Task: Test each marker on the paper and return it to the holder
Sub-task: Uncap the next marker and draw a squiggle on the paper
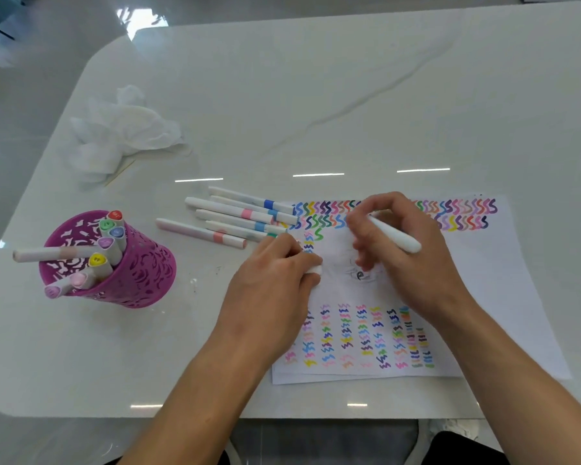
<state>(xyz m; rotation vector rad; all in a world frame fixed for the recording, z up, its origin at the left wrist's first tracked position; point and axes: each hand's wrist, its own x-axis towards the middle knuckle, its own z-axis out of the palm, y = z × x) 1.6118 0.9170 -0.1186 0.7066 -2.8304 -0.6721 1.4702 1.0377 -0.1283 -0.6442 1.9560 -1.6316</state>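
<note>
**Marker gripped over the paper**

The paper (503, 280) lies close to the near edge of the bench (349, 95). On it, the left hand (272, 283) curls round a small white piece (314, 270), and the right hand (410, 253) grips a white marker (396, 235). Loose markers (239, 216) lie just beyond. The purple holder (141, 273) stands toward the left edge, with crumpled tissue (121, 129) near the far left corner. Open bench surface spreads toward the far right corner.

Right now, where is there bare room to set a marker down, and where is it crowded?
Free: the white marble table's far stretch, between crumpled white tissue and scribbled white paper; the near strip between purple perforated holder and left hand. Crowded: loose white markers beside the paper, and its middle, where the right hand holds a white marker.
</note>
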